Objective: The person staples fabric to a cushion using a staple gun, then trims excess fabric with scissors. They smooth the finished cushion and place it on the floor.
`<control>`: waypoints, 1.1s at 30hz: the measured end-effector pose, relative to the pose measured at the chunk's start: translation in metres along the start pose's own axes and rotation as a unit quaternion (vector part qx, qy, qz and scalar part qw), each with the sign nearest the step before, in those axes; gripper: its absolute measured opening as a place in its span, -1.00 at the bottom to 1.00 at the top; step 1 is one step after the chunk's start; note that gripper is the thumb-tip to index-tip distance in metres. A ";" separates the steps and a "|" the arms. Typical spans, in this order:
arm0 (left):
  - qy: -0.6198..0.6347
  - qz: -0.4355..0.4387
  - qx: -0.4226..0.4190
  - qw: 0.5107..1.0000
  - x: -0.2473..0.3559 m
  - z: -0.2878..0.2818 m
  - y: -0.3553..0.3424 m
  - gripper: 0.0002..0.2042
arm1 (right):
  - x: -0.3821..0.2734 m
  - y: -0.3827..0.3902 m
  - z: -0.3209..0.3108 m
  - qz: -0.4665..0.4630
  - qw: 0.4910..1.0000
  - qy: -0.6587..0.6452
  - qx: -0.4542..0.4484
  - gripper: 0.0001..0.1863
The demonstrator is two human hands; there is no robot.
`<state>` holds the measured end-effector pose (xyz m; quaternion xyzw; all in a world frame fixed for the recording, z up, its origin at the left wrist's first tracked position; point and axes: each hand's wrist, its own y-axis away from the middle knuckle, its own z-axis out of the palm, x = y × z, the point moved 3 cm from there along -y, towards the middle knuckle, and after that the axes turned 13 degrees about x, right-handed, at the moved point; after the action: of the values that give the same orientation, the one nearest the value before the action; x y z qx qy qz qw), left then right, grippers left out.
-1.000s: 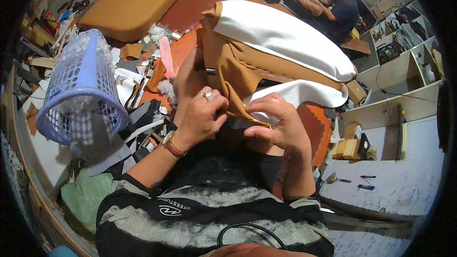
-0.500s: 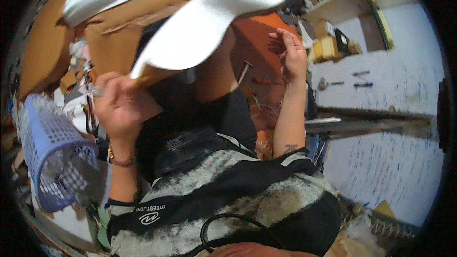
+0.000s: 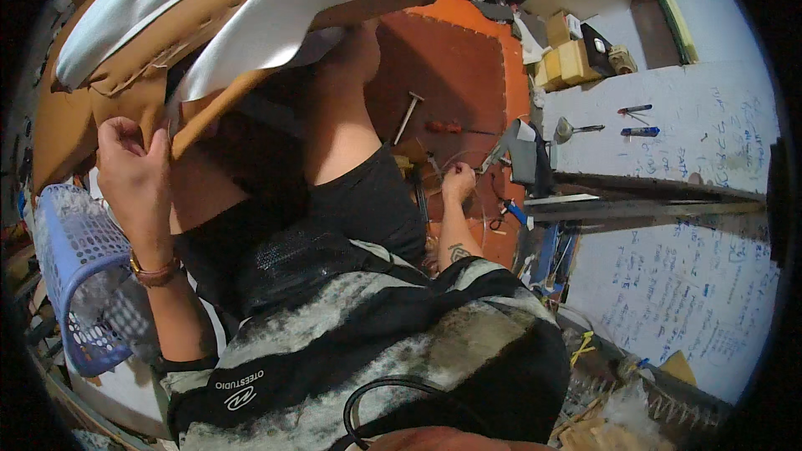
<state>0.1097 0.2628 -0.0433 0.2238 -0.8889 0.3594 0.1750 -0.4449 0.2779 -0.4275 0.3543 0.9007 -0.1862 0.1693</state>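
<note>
A brown and white upholstered seat cover (image 3: 251, 8) rests across my lap, lifted at the upper left. My left hand (image 3: 134, 169) grips its brown edge, fingers closed on the material. My right hand (image 3: 458, 180) is down at the orange floor mat (image 3: 455, 67) to my right, fingers curled around a thin pale cord; whether it grips the cord is unclear. A grey hand tool (image 3: 525, 154) lies just beyond that hand, and blue-handled pliers (image 3: 511, 213) sit right of it.
A hammer (image 3: 409, 115) and a red-handled screwdriver (image 3: 447, 127) lie on the mat. A blue mesh basket (image 3: 71, 276) stands at my left. A white scribbled board (image 3: 693, 142) with pens (image 3: 635, 108) and wooden blocks (image 3: 568, 63) lies to the right.
My right hand left the seat cover and dropped to the floor mat at my right. The cover rose toward the top of the view, my left hand still holding it.
</note>
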 end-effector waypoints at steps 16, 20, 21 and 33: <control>0.080 -0.057 0.038 0.994 0.017 -0.037 -0.005 -0.81 | 0.104 -0.044 0.019 0.262 0.942 0.007 -0.208 -0.54; 0.075 -0.011 -0.008 0.997 0.013 -0.024 0.016 -0.81 | 0.148 -0.081 0.005 0.440 0.808 -0.264 -0.289 -0.82; 0.045 -0.023 -0.023 0.998 0.003 -0.029 0.027 -0.81 | 0.123 -0.080 0.016 0.447 0.760 -0.350 -0.316 -0.84; 0.123 -0.002 0.142 0.982 -0.006 0.004 0.040 -0.61 | -0.269 0.008 -0.238 -0.035 0.683 -0.535 -0.497 -0.29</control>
<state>0.0931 0.2874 -0.0710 0.2017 -0.8000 0.5066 0.2503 -0.2941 0.2369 -0.1039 0.0265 0.6292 0.1254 0.7666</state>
